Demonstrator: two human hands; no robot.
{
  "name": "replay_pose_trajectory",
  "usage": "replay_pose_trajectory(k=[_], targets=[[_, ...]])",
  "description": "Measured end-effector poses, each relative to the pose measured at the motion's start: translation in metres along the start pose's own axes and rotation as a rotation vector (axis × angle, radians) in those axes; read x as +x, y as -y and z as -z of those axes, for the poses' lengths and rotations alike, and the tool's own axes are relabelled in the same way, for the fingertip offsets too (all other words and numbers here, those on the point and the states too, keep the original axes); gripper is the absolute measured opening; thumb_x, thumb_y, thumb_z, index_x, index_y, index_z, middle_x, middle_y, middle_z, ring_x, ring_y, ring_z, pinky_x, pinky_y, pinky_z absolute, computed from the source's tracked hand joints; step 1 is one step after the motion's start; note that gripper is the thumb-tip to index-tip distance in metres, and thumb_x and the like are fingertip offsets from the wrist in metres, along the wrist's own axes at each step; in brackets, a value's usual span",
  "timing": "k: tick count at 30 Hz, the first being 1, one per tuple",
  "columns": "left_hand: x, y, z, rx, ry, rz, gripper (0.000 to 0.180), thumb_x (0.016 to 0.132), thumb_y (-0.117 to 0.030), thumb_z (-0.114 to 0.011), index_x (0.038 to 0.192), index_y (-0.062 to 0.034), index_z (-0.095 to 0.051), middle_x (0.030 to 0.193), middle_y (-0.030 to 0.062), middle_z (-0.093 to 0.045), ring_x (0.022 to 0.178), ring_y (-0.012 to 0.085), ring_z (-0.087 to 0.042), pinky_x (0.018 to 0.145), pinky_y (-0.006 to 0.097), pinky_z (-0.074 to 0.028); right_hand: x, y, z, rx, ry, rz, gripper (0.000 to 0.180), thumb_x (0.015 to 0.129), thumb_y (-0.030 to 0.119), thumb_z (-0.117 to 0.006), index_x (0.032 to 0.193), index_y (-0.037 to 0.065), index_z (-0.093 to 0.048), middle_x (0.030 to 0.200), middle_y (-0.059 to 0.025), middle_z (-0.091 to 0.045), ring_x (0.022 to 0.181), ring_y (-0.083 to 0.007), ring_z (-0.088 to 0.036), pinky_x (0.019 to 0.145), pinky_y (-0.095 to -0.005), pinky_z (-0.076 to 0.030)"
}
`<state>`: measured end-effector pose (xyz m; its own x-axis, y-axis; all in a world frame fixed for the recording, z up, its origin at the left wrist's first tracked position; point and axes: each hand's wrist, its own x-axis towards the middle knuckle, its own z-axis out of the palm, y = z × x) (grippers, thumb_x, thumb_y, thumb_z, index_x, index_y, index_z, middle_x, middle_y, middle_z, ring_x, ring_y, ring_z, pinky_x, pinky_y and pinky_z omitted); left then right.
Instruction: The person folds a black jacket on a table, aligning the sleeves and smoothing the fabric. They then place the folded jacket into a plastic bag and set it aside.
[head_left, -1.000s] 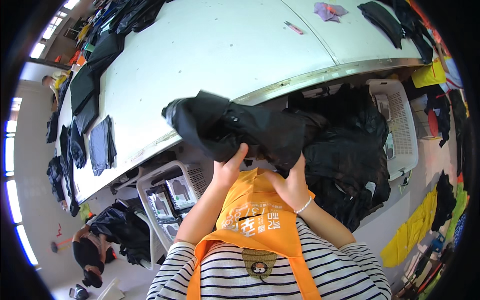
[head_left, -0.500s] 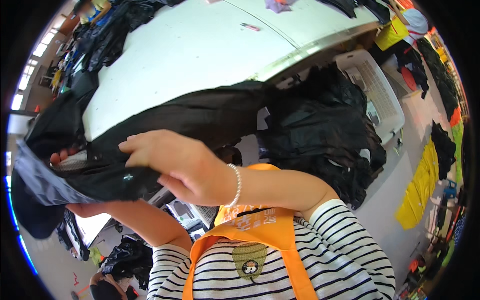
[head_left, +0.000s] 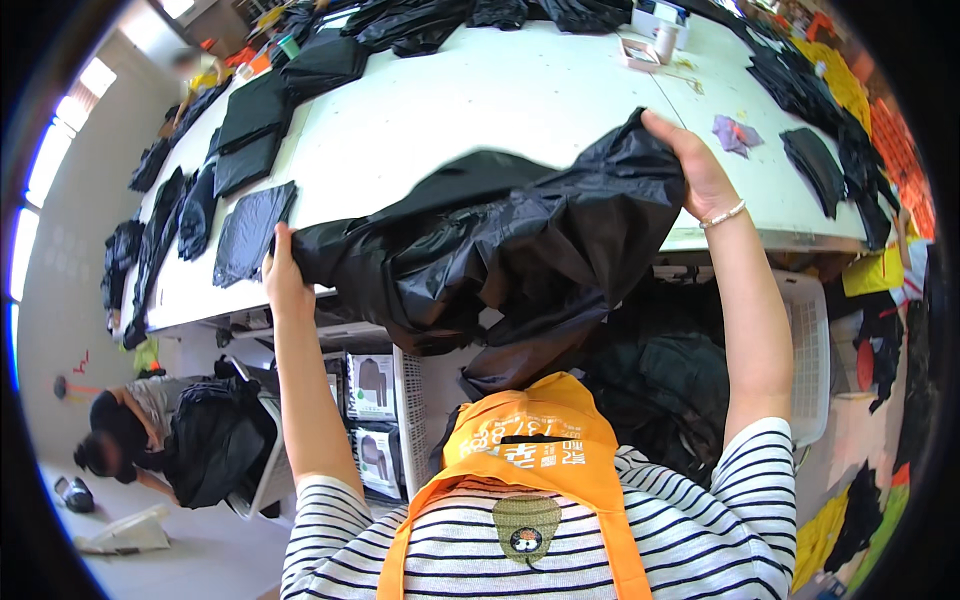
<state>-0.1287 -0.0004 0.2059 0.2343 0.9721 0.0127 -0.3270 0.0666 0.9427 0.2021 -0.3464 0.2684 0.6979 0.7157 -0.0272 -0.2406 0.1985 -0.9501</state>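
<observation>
I hold a shiny black garment [head_left: 500,250] stretched out in front of me over the near edge of the white table [head_left: 470,100]. My left hand [head_left: 282,275] grips its left end near the table edge. My right hand [head_left: 693,165], with a bracelet at the wrist, grips its upper right corner above the tabletop. The cloth sags in folds between both hands and hangs down toward my orange apron [head_left: 530,460].
Folded black garments [head_left: 250,135] lie along the table's left side and far edge, more at the right [head_left: 815,165]. A white basket [head_left: 810,350] full of black clothes stands under the table. Another person [head_left: 130,430] bends over a black pile at lower left.
The garment was bunched in both hands, then dragged to my left; now it is spread wide, my right hand having moved up and right, my left hand holding the left end.
</observation>
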Motion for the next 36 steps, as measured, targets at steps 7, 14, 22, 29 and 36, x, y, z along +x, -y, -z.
replay_pose_trajectory(k=[7, 14, 22, 29, 36], targets=[[0.007, -0.086, -0.039, -0.055, 0.072, -0.036, 0.024, 0.085, -0.026, -0.070, 0.088, -0.0029, -0.063, 0.080, 0.0053, -0.062, 0.071, 0.0151, -0.061, 0.063, 0.029, -0.051, 0.050, 0.015, 0.017, -0.143, -0.301, 0.405, 0.029, 0.088, 0.027, -0.067, 0.098, -0.001, -0.067, 0.098, -0.0065, -0.068, 0.084, -0.0133, -0.061, 0.078, -0.0247, -0.046], [-0.033, 0.007, 0.040, 1.050, 0.463, -0.571, 0.026, 0.074, -0.010, -0.075, 0.094, 0.0021, -0.065, 0.080, 0.0059, -0.065, 0.076, 0.0184, -0.058, 0.074, 0.032, -0.046, -0.035, 0.046, -0.034, -0.588, 0.224, 0.071, 0.032, 0.094, 0.021, -0.053, 0.116, -0.002, -0.056, 0.101, -0.0059, -0.065, 0.092, -0.0140, -0.057, 0.087, -0.0284, -0.045], [0.028, 0.043, 0.010, 0.691, 0.511, -0.287, 0.008, 0.080, 0.008, -0.058, 0.084, 0.0010, -0.061, 0.072, -0.0026, -0.055, 0.069, 0.0064, -0.046, 0.062, 0.022, -0.039, 0.005, -0.022, 0.052, -0.617, -0.105, 0.251, 0.026, 0.095, 0.018, -0.053, 0.104, -0.006, -0.061, 0.085, 0.0003, -0.063, 0.078, -0.0064, -0.052, 0.072, -0.0229, -0.044], [0.019, -0.043, -0.019, 0.345, 0.390, -0.266, 0.018, 0.070, 0.007, -0.069, 0.084, -0.0040, -0.063, 0.079, 0.0028, -0.062, 0.072, 0.0107, -0.058, 0.070, 0.025, -0.048, -0.025, 0.028, 0.045, -0.660, -0.106, 0.550, 0.017, 0.092, 0.005, -0.051, 0.105, 0.001, -0.061, 0.091, 0.0016, -0.057, 0.081, -0.0053, -0.050, 0.075, -0.0190, -0.042], [0.055, 0.021, 0.077, 0.854, -0.202, -0.766, 0.031, 0.096, -0.026, -0.048, 0.103, 0.0018, -0.059, 0.102, 0.0150, -0.064, 0.093, 0.0258, -0.063, 0.080, 0.033, -0.051, -0.085, 0.097, 0.068, -1.345, -0.117, 0.525, 0.008, 0.079, 0.011, -0.058, 0.080, 0.005, -0.053, 0.070, -0.0033, -0.048, 0.067, -0.0099, -0.044, 0.060, -0.0246, -0.035]])
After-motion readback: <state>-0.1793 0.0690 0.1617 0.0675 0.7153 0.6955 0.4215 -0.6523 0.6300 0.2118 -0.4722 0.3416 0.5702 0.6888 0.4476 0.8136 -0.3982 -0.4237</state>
